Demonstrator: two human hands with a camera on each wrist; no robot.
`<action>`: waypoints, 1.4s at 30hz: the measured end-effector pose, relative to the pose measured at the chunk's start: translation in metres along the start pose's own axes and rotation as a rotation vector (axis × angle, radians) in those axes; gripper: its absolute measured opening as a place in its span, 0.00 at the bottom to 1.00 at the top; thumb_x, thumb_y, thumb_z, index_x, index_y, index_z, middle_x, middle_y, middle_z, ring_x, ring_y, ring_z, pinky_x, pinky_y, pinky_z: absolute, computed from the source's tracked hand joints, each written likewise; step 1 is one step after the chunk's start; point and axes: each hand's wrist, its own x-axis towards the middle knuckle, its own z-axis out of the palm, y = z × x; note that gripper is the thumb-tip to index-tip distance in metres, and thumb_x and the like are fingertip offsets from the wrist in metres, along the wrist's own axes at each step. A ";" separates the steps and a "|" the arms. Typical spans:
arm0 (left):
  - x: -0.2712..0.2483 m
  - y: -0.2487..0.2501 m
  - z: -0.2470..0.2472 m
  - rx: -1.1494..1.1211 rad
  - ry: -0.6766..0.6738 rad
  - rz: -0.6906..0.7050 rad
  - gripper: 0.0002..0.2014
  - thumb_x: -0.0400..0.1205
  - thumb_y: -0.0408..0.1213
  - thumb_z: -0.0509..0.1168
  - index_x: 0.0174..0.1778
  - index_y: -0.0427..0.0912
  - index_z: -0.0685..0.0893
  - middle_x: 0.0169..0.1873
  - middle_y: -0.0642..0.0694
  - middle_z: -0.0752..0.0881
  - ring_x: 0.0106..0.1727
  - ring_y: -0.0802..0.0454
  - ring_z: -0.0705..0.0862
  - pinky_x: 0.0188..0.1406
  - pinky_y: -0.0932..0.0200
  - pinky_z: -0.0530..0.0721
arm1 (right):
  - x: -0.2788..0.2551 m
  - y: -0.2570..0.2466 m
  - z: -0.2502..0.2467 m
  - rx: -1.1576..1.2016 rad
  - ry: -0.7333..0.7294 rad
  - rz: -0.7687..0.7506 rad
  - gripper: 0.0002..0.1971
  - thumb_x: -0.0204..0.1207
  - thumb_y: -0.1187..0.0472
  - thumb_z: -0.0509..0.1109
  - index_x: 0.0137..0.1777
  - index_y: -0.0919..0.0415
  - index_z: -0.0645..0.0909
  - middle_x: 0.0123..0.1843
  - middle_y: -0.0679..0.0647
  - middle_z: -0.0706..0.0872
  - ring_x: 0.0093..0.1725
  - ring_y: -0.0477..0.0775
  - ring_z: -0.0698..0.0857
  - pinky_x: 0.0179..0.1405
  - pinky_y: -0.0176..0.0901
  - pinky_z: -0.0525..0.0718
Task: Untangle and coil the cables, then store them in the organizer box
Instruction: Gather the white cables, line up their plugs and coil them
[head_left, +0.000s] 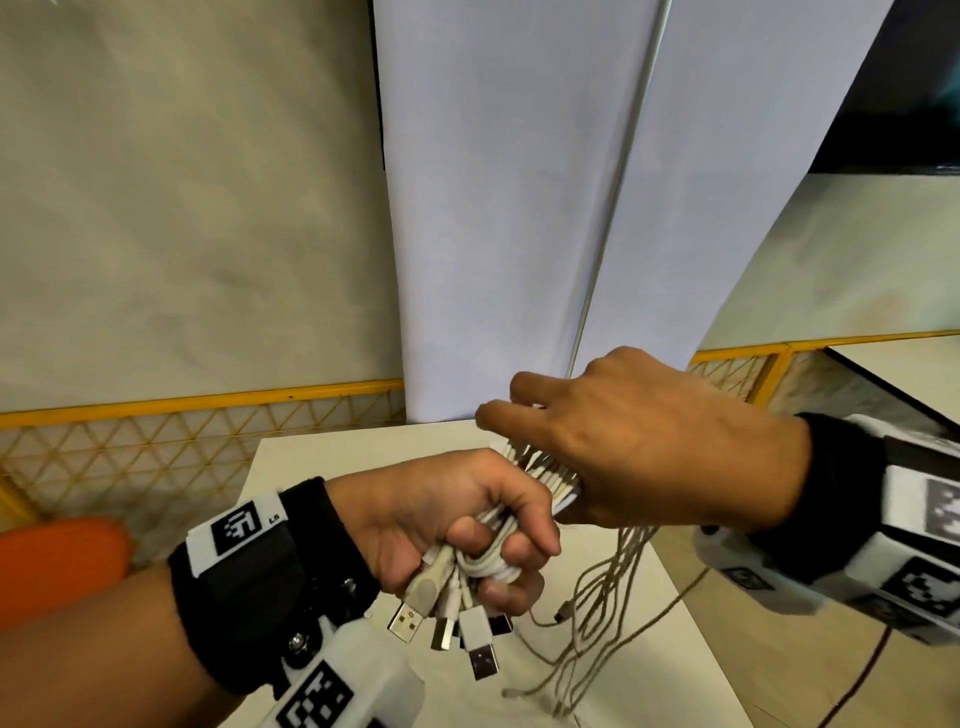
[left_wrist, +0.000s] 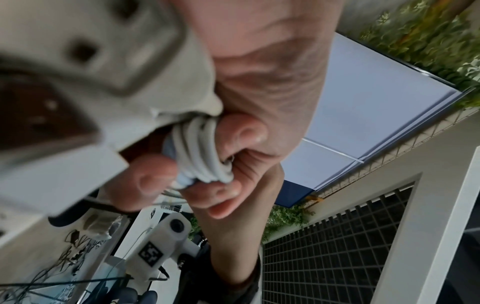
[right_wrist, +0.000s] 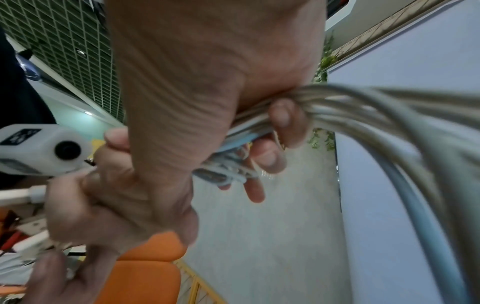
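A bundle of smooth, round white cables (head_left: 493, 564) is clenched above the table (head_left: 649, 623) in the curled left hand (head_left: 447, 519). Three flat metal plugs (head_left: 444, 631) hang below it. Thin strands are pinched under the right hand (head_left: 649, 441).

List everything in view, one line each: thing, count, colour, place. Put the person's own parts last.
cables: a bunch, count unclear, white, stretched between both hands, loose ends hanging onto the table
USB plugs: at least four, white with metal ends, sticking out below the left fist
table: one, white, under the hands
curtain: one, pale blue-white, behind the table
railing: one, yellow with mesh, at the far edge
seat: one, orange, far left
wrist cameras: two, white with black marker tags, one on each wrist
left hand: grips the cables near the plugs
right hand: holds the cables
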 end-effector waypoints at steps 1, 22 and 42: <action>-0.002 0.001 0.001 -0.010 -0.001 0.000 0.15 0.60 0.33 0.77 0.20 0.39 0.74 0.08 0.52 0.72 0.22 0.52 0.76 0.25 0.66 0.78 | 0.002 -0.001 0.000 0.014 0.033 -0.019 0.27 0.71 0.38 0.69 0.67 0.50 0.72 0.43 0.48 0.79 0.22 0.49 0.54 0.22 0.41 0.58; -0.014 0.020 0.014 0.251 0.180 0.253 0.12 0.75 0.27 0.69 0.54 0.31 0.86 0.47 0.38 0.90 0.55 0.37 0.89 0.55 0.57 0.86 | 0.018 0.015 -0.022 -0.298 0.269 -0.286 0.10 0.61 0.63 0.76 0.25 0.58 0.77 0.18 0.51 0.74 0.23 0.56 0.55 0.24 0.42 0.55; -0.013 0.028 0.027 0.337 0.345 0.284 0.28 0.79 0.38 0.73 0.19 0.44 0.63 0.13 0.47 0.60 0.12 0.54 0.62 0.25 0.57 0.79 | 0.031 0.049 -0.036 -0.090 0.304 -0.280 0.06 0.61 0.56 0.48 0.27 0.55 0.63 0.21 0.46 0.50 0.19 0.47 0.48 0.23 0.33 0.47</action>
